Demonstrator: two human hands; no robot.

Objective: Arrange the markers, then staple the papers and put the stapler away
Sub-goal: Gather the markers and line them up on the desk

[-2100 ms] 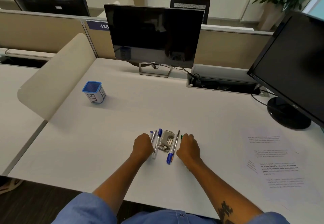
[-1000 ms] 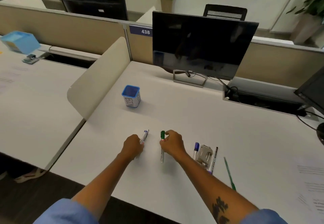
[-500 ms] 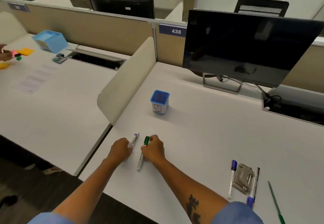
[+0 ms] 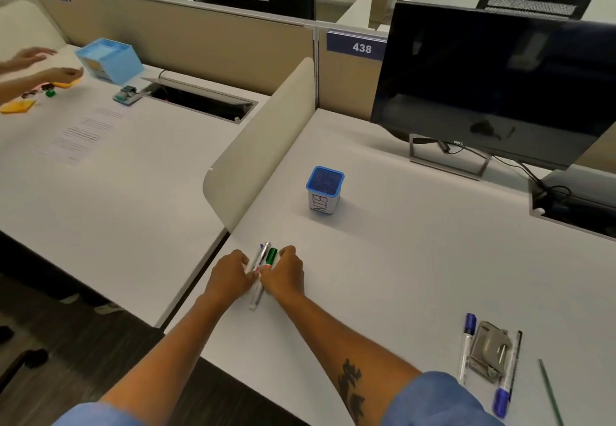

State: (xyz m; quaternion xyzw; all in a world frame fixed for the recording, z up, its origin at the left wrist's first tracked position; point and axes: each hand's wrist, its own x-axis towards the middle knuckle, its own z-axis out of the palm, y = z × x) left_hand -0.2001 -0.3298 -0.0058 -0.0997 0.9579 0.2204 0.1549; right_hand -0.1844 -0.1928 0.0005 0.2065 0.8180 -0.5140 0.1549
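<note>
Near the desk's left front edge, two markers lie side by side: a white one with a blue cap (image 4: 259, 259) and a green-capped one (image 4: 271, 256). My left hand (image 4: 229, 275) grips the white marker and my right hand (image 4: 285, 272) grips the green one, the hands pressed together. At the lower right lie a grey stapler (image 4: 490, 354), a blue-capped marker (image 4: 467, 342) to its left, a blue-tipped pen (image 4: 506, 379) to its right and a thin green pen (image 4: 550, 392). The papers are out of view.
A blue-rimmed white cup (image 4: 324, 190) stands behind my hands. A black monitor (image 4: 493, 82) fills the back right beside a cable tray (image 4: 576, 205). A beige divider (image 4: 260, 145) borders the left; beyond it another person's hands (image 4: 50, 72) work at the neighbouring desk.
My hands carried the two markers left, away from the stapler group, and have now pushed them together until they touch. The camera has turned left.
</note>
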